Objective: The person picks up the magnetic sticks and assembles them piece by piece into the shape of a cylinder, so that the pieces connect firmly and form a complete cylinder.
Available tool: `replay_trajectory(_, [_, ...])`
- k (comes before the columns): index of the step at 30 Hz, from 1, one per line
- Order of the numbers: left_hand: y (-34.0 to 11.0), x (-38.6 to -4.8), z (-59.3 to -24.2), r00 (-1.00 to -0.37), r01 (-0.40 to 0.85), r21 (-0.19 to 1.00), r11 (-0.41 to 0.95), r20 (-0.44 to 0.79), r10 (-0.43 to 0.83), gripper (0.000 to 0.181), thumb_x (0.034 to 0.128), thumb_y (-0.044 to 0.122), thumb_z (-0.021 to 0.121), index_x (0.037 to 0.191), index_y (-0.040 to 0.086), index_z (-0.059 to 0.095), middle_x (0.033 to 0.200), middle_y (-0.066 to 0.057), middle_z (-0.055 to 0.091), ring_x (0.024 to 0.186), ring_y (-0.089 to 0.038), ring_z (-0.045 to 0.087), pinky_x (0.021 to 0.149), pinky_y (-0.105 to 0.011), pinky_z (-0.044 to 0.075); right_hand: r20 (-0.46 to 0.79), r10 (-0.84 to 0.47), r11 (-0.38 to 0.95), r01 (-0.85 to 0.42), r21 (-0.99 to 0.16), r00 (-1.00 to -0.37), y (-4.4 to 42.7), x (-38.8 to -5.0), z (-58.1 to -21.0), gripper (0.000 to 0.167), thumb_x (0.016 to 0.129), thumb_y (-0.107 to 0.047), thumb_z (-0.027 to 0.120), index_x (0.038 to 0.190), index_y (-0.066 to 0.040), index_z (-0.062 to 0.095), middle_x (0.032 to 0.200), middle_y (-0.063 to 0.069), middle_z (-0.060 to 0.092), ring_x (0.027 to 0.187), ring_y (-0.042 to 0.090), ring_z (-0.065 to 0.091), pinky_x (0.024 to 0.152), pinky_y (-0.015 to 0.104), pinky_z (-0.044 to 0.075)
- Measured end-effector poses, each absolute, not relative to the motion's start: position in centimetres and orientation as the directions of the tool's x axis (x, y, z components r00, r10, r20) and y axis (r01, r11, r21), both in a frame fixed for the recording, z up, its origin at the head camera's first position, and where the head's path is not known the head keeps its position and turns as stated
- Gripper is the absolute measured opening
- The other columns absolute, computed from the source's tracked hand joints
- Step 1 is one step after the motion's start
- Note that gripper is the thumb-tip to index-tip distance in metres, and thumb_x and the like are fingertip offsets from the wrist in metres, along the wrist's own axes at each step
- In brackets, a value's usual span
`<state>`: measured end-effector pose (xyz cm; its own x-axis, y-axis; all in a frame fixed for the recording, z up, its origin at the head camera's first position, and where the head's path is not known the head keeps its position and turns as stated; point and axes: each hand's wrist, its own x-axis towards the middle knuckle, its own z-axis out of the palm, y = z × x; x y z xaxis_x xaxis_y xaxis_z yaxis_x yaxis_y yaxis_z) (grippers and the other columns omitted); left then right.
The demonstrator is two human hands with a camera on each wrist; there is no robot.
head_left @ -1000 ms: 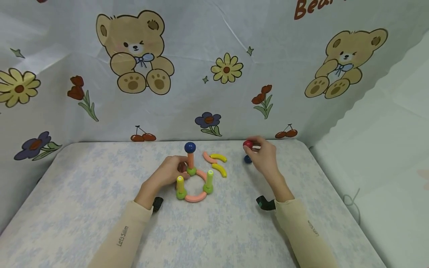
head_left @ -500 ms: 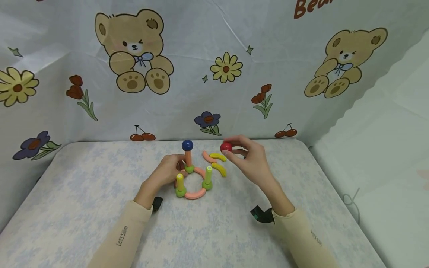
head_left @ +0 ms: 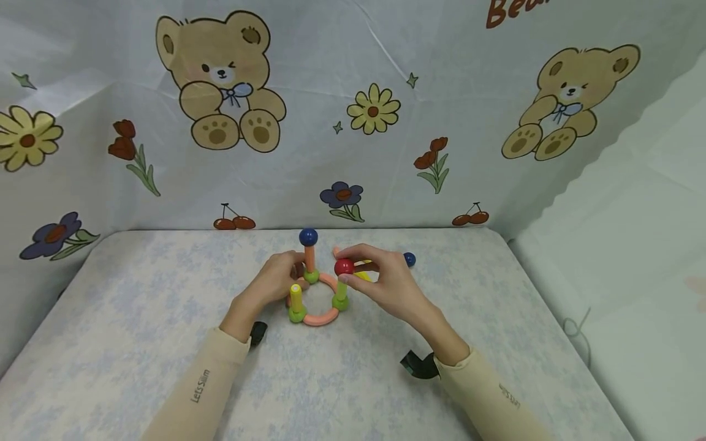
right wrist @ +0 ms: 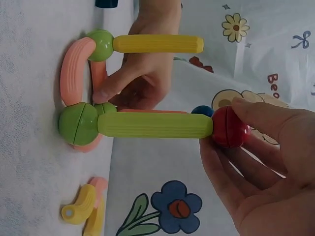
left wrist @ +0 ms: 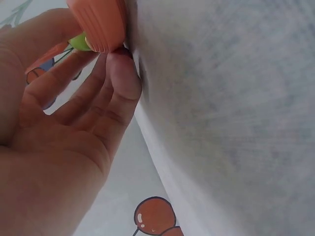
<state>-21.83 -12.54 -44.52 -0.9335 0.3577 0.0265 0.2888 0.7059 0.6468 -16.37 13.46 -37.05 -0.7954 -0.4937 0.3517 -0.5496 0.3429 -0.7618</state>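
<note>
ribbed light-green rod (right wrist: pixel 155 125) points upright; i see right hand (head_left: pixel 388 285) pinching shiny red ball (head_left: pixel 344 267) atop, partly hiding yellow curved sticks (right wrist: pixel 82 199); left hand (head_left: pixel 277 280) grips ribbed coral arc (left wrist: pixel 102 24).

The ring (head_left: pixel 322 320) stands left of the loose ball (head_left: pixel 410 260).

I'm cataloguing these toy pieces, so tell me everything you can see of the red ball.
The red ball is round and glossy, apparently plastic, with a thin seam line across its surface. The right hand holds it between thumb and fingers, raised above the table, at the top of the upright light green rod. In the right wrist view it appears to meet that rod's end; whether it is attached can't be told. Fingers cover part of it.
</note>
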Motion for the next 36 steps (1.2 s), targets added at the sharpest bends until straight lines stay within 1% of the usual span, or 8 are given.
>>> replay_trajectory(4, [-12.5, -21.9, -44.5, -0.924, 0.304, 0.688, 0.658, 0.045, 0.38, 0.03, 0.0875, 0.007, 0.084, 0.116, 0.006, 0.076, 0.095, -0.006, 0.067, 0.08, -0.018, 0.059, 0.071, -0.033, 0.048, 0.342, -0.5, 0.35, -0.547, -0.761, -0.796, 13.5, -16.3, -37.0, 0.038, 0.095, -0.012, 0.08, 0.131, -0.017, 0.071, 0.13, 0.003, 0.073, 0.109, 0.017, 0.074, 0.096, 0.039, 0.06])
replay_trajectory(7, [-12.5, -21.8, -44.4, -0.924, 0.296, 0.71, 0.64, 0.043, 0.379, 0.029, 0.0887, 0.008, 0.084, 0.117, 0.009, 0.077, 0.093, -0.005, 0.068, 0.079, -0.017, 0.06, 0.071, -0.033, 0.048, 0.347, -0.496, 0.353, -0.549, -0.758, -0.796, 13.5, -16.3, -36.9, 0.035, 0.097, -0.016, 0.078, 0.131, -0.016, 0.071, 0.127, 0.0, 0.074, 0.109, 0.013, 0.074, 0.097, 0.039, 0.06])
replay_trajectory(12, [-12.6, -21.7, -44.3, -0.927, 0.287, 0.71, 0.643, 0.036, 0.374, 0.026, 0.0886, 0.009, 0.085, 0.114, 0.01, 0.078, 0.088, -0.004, 0.069, 0.077, -0.016, 0.06, 0.07, -0.032, 0.048, 0.371, -0.428, 0.401, -0.541, -0.739, -0.824, 13.9, -16.6, -36.8, 0.026, 0.106, -0.023, 0.067, 0.128, -0.012, 0.072, 0.122, -0.001, 0.076, 0.112, 0.014, 0.073, 0.099, 0.041, 0.059])
replay_trajectory(14, [-12.6, -21.8, -44.2, -0.926, 0.291, 0.708, 0.644, 0.04, 0.375, 0.026, 0.0885, 0.009, 0.085, 0.113, 0.01, 0.079, 0.089, -0.005, 0.069, 0.078, -0.016, 0.061, 0.07, -0.032, 0.048, 0.369, -0.391, 0.44, -0.523, -0.73, -0.843, 14.1, -16.9, -37.0, 0.024, 0.107, -0.023, 0.064, 0.127, -0.012, 0.073, 0.122, 0.0, 0.076, 0.114, 0.016, 0.072, 0.098, 0.043, 0.059])
replay_trajectory(18, [-12.7, -21.8, -44.2, -0.927, 0.292, 0.705, 0.646, 0.043, 0.372, 0.025, 0.0887, 0.009, 0.085, 0.113, 0.009, 0.079, 0.092, -0.005, 0.069, 0.079, -0.016, 0.061, 0.07, -0.031, 0.048, 0.314, -0.345, 0.525, -0.46, -0.716, -0.884, 14.3, -18.0, -38.1, 0.022, 0.104, -0.017, 0.069, 0.124, -0.009, 0.073, 0.12, 0.007, 0.076, 0.113, 0.022, 0.072, 0.096, 0.046, 0.06])
replay_trajectory(24, [-12.6, -21.7, -44.3, -0.93, 0.283, 0.704, 0.651, 0.035, 0.366, 0.025, 0.0896, 0.01, 0.084, 0.114, 0.01, 0.079, 0.094, -0.005, 0.07, 0.081, -0.016, 0.061, 0.072, -0.032, 0.049, 0.16, -0.303, 0.669, -0.329, -0.666, -0.939, 14.9, -19.9, -41.0, 0.025, 0.098, -0.011, 0.076, 0.121, -0.001, 0.072, 0.116, 0.015, 0.076, 0.105, 0.026, 0.073, 0.089, 0.04, 0.062])
replay_trajectory(31, [-12.4, -21.7, -44.1, -0.916, 0.298, 0.712, 0.636, 0.026, 0.4, 0.024, 0.0904, 0.01, 0.084, 0.114, 0.011, 0.079, 0.092, -0.004, 0.069, 0.08, -0.016, 0.06, 0.071, -0.032, 0.048, 0.114, -0.237, 0.722, -0.253, -0.644, -0.965, 15.4, -21.0, -43.2, 0.019, 0.096, -0.013, 0.079, 0.11, -0.002, 0.074, 0.099, 0.01, 0.076, 0.089, 0.021, 0.071, 0.082, 0.036, 0.062])
replay_trajectory(36, [-12.2, -21.6, -44.0, -0.89, 0.322, 0.727, 0.606, 0.014, 0.456, 0.023, 0.0918, 0.009, 0.082, 0.115, 0.009, 0.078, 0.091, -0.003, 0.07, 0.079, -0.016, 0.06, 0.069, -0.03, 0.048, 0.102, -0.225, 0.722, -0.236, -0.65, -0.969, 15.4, -21.5, -44.4, 0.019, 0.091, -0.016, 0.085, 0.102, -0.004, 0.074, 0.091, 0.006, 0.074, 0.081, 0.015, 0.067, 0.074, 0.028, 0.058])
